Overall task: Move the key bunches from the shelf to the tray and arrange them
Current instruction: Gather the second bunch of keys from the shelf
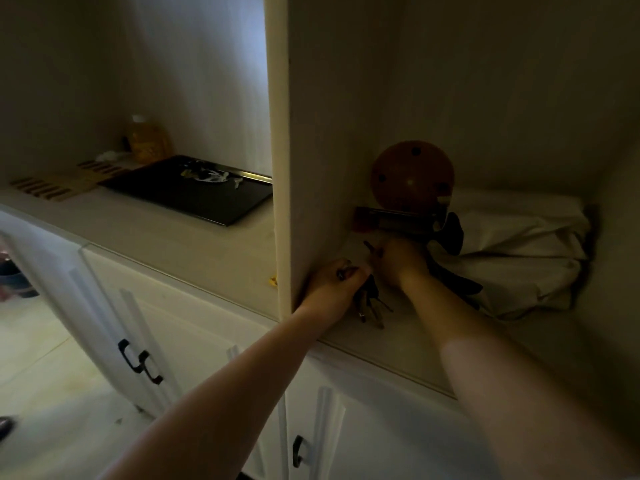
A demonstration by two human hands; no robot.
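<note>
Key bunch (369,303) hanging under left grip (337,282), right grip (398,263) just beside

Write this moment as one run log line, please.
stage: picking up on shelf | left hand: holds key bunch | right hand: grips second key bunch | tray: some keys already on it

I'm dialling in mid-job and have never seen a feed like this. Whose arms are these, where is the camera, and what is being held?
There is no machine: a person wears one camera on the head, looking down at their own bare arms. Both reach into a dim shelf compartment. The left hand grips a key bunch whose keys hang below it. The right hand pinches another dark key. Behind lie a round brown object and crumpled white cloth. To the left sits the black tray, already holding some keys.
</note>
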